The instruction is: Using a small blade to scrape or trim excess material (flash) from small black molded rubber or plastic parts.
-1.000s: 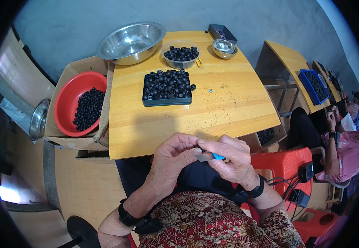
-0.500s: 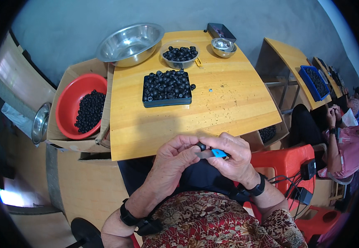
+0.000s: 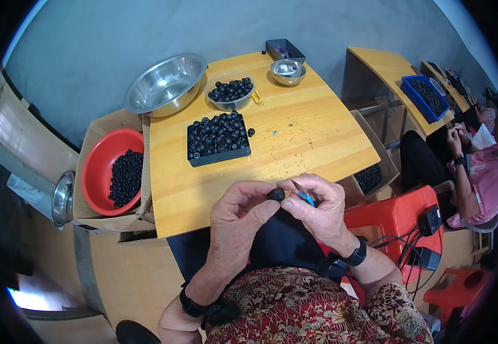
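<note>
My left hand (image 3: 237, 215) pinches a small, round black part (image 3: 276, 195) between thumb and fingertips, in front of the table's near edge. Close beside it, my right hand (image 3: 322, 209) grips a small knife (image 3: 306, 196) with a blue collar. Its short blade points up and to the left, apart from the part. The right fingertips are at the part's right side; whether they press on it I cannot tell. Beyond my hands, a dark tray (image 3: 219, 157) heaped with similar black parts stands on the wooden table (image 3: 186, 198). One loose part (image 3: 251, 132) lies beside the tray.
Behind the tray are a clear bowl (image 3: 226, 105) of black parts, a large steel basin (image 3: 166, 86) and small metal bowls (image 3: 288, 77). A red basin (image 3: 97, 178) sits in a carton at left. A red stool (image 3: 386, 212) with cables and a co-worker (image 3: 478, 178) are at right.
The knife blade has swung from lying against the black part to pointing upward, away from it. The part shows more fully in my left fingers. The whole view has shifted and tilted slightly.
</note>
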### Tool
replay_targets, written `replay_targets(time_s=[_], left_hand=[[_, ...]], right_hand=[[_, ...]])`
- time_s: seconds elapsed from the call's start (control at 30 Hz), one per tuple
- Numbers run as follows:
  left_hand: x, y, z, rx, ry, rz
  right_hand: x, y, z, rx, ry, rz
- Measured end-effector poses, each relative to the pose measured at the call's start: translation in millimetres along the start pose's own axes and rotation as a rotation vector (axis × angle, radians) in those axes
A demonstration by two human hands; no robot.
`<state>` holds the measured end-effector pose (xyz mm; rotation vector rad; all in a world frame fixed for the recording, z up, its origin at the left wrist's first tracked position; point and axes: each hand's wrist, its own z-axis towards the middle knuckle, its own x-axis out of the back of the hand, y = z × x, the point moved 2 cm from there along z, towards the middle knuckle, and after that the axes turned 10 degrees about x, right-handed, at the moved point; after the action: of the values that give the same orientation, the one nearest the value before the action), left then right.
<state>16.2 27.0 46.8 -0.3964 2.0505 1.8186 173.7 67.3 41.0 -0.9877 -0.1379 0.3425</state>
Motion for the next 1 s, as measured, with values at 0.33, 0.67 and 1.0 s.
replay_targets(time_s=[0.33,0.67,1.0], left_hand=[[0,1,0,0.001,0.062,-0.002],[10,-2,0,-0.137,-0.036,0.101],[13,-1,3,0.027,-0.061,0.002]], right_hand=[[-3,9,-4,-0.037,0.018,0.057],[-8,0,-1,0.294,-0.05,-0.313],[-8,-4,-3,0.265,-0.071,-0.338]])
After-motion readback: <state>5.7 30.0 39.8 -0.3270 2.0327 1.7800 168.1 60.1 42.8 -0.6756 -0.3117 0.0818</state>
